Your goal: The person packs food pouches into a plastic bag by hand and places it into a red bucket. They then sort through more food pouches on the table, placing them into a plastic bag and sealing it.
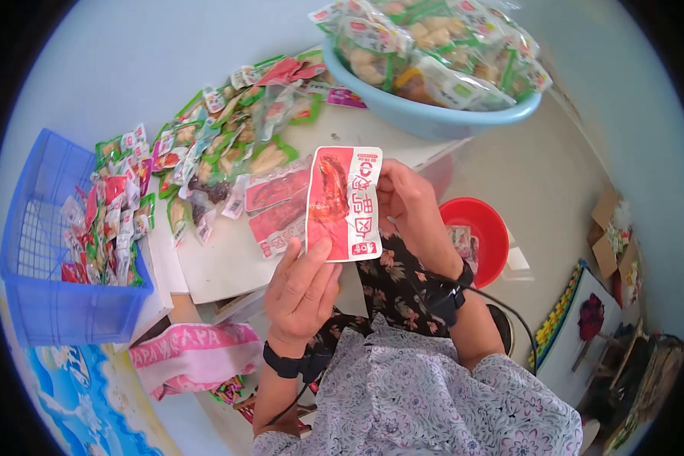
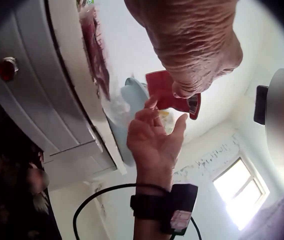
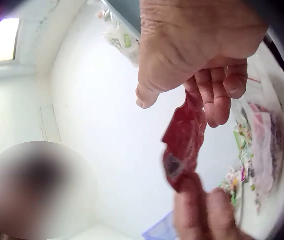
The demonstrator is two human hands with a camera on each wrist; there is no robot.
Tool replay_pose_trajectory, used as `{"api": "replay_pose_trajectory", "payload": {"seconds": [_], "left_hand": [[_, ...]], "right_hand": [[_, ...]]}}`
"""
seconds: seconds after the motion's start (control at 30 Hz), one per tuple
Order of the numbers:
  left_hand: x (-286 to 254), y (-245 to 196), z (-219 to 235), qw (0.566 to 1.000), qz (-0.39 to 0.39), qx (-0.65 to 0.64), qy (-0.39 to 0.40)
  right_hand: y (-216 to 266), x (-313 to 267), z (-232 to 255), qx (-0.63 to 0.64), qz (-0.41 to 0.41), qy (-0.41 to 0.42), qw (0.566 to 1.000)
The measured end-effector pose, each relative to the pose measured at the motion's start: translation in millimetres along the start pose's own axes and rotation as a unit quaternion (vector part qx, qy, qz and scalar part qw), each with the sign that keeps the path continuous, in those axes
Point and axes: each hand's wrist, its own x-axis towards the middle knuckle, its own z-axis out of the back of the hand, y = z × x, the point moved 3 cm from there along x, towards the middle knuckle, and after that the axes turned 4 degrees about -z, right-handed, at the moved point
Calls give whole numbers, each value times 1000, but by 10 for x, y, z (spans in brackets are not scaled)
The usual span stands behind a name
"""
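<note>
A red and white food packet (image 1: 342,201) is held up over the table. My left hand (image 1: 304,292) pinches its lower left corner, thumb on the printed face. At the packet's right edge is my right hand (image 1: 414,205), fingers partly hidden behind it. In the right wrist view the right hand's (image 3: 197,50) thumb stands clear of the packet (image 3: 184,135), its fingers loosely bent beside the upper end, while the left hand (image 3: 197,212) grips the lower end. Two similar red packets (image 1: 277,209) lie on the white table (image 1: 220,273).
Many small packets (image 1: 228,137) are heaped along the table's back. A blue basket (image 1: 76,304) with packets stands left, a light blue basin (image 1: 433,114) full of bagged food at the back right. A red bucket (image 1: 490,243) with packets is on the floor at right.
</note>
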Motion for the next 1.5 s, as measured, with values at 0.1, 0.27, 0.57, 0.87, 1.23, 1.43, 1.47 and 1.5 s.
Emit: {"api": "replay_pose_trajectory", "payload": {"seconds": [0.1,0.27,0.57,0.87,1.23,1.43,1.47,1.5], "left_hand": [[-136,44,-63,998,4,-38,43],[-360,84,-47,974,174,-143,-34],[-193,-51,-344,732,471,-480,-109],[-170,94,-270,789,456,-399,100],[458,217,-522,983,165,79,24],[517,213,-822,969,203,97,97],[488,235,-847,972,200,84,89],[452,270,-862,974,198,72,80]], "right_hand": [[143,-47,-88,12,-29,-11,999],[10,-109,13,35,-36,-42,998],[-110,-298,-145,-74,-4,-54,996],[95,-417,284,-136,-38,-21,990],[151,-270,788,-15,138,-278,950],[-120,-131,821,42,125,-256,958],[-112,-117,780,44,121,-254,958],[-104,-104,748,46,118,-252,959]]}}
